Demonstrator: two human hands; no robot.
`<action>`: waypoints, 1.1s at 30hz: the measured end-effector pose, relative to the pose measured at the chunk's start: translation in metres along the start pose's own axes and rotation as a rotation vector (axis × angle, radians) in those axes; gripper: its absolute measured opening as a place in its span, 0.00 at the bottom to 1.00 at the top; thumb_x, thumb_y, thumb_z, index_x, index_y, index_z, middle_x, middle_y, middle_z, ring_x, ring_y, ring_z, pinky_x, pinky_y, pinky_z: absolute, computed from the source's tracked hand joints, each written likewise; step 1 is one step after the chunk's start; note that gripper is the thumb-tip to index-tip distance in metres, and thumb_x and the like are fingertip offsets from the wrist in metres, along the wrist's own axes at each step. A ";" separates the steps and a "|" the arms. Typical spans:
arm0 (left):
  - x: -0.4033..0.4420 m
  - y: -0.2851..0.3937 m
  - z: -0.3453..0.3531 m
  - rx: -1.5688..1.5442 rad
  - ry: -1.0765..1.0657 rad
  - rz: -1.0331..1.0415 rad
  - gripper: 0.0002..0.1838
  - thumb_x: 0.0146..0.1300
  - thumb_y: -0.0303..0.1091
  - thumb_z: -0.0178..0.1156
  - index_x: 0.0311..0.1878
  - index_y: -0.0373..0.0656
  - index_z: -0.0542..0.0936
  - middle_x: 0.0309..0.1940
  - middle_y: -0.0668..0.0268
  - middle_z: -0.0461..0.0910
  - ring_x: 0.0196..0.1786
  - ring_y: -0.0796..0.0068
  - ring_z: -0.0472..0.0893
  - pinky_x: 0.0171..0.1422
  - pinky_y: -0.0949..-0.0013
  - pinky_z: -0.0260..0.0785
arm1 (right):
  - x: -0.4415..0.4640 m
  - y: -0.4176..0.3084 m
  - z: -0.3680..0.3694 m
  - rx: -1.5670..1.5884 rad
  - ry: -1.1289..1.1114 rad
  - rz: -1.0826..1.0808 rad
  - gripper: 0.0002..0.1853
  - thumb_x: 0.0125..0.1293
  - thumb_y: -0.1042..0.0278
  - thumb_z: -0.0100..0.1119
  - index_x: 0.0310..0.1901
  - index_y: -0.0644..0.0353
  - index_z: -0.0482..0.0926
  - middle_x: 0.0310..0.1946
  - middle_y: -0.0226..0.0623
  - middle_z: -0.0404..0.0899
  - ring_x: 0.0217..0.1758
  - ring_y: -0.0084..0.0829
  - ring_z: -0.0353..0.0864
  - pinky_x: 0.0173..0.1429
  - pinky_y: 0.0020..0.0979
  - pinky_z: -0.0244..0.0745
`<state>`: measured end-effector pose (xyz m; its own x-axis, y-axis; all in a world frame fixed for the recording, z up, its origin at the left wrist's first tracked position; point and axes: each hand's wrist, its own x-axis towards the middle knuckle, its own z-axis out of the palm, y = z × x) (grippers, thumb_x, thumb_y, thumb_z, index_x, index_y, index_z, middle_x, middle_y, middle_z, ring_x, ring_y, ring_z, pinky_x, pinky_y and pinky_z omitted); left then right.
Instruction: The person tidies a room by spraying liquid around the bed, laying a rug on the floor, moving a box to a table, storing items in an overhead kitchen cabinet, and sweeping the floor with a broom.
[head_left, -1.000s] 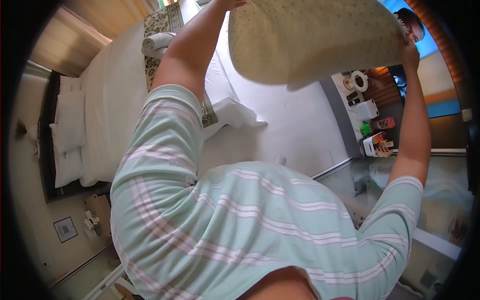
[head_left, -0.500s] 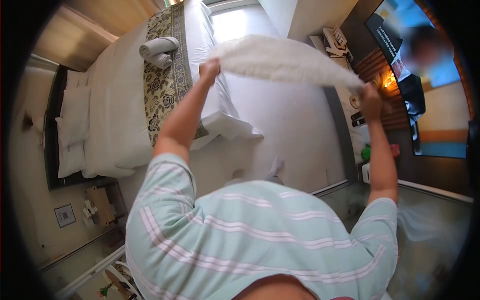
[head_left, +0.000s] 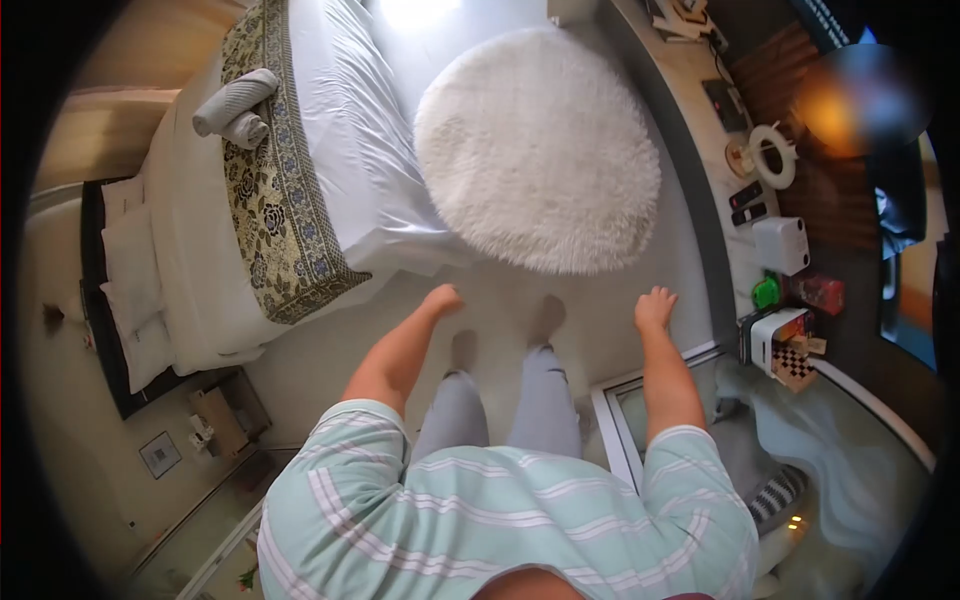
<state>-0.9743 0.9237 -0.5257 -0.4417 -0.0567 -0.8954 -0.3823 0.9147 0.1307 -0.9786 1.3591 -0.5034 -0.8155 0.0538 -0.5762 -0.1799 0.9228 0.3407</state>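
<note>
A round, shaggy white rug (head_left: pixel 540 150) lies spread on the floor in front of me, its left side against the hanging bed sheet. My left hand (head_left: pixel 443 298) is over the floor just short of the rug's near edge, its fingers curled with nothing seen in them. My right hand (head_left: pixel 656 308) is held out lower right of the rug, fingers somewhat apart and holding nothing. Both hands are clear of the rug. My feet stand between them, below the rug's near edge.
On the left is a bed with white sheets (head_left: pixel 190 220), a patterned runner (head_left: pixel 270 210) and rolled grey towels (head_left: pixel 237 105). A long shelf (head_left: pixel 735 215) on the right carries remotes (head_left: pixel 747 203), a white ring-shaped object (head_left: pixel 773 157) and a white box (head_left: pixel 781 246). A glass-topped railing stands nearer me.
Both hands have let go of the rug and come down and back towards my body. The rug, earlier held up and stretched between them, now lies flat on the floor.
</note>
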 end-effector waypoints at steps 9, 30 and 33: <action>-0.128 -0.050 0.018 -0.054 0.015 -0.058 0.18 0.50 0.46 0.61 0.38 0.41 0.81 0.37 0.55 0.80 0.42 0.58 0.78 0.45 0.60 0.69 | -0.061 0.022 -0.021 0.599 -0.062 0.014 0.16 0.55 0.60 0.51 0.44 0.53 0.80 0.45 0.42 0.77 0.51 0.43 0.73 0.55 0.43 0.67; -0.149 -0.050 -0.043 -0.186 0.143 -0.147 0.18 0.55 0.45 0.58 0.41 0.40 0.79 0.34 0.60 0.79 0.34 0.64 0.79 0.38 0.59 0.72 | -0.209 0.120 0.130 1.055 -0.191 0.154 0.17 0.52 0.56 0.55 0.37 0.60 0.81 0.36 0.46 0.80 0.41 0.44 0.79 0.46 0.37 0.73; -0.159 -0.012 -0.061 -0.112 0.223 0.003 0.16 0.55 0.42 0.58 0.38 0.38 0.80 0.31 0.60 0.80 0.34 0.64 0.80 0.38 0.64 0.70 | -0.223 0.120 0.136 1.047 -0.186 0.231 0.17 0.52 0.57 0.56 0.37 0.60 0.81 0.36 0.45 0.81 0.41 0.42 0.80 0.46 0.36 0.73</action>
<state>-0.9489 0.8976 -0.3585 -0.6060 -0.1523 -0.7808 -0.4631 0.8655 0.1906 -0.7430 1.5102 -0.4350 -0.6578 0.2435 -0.7128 0.5970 0.7455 -0.2962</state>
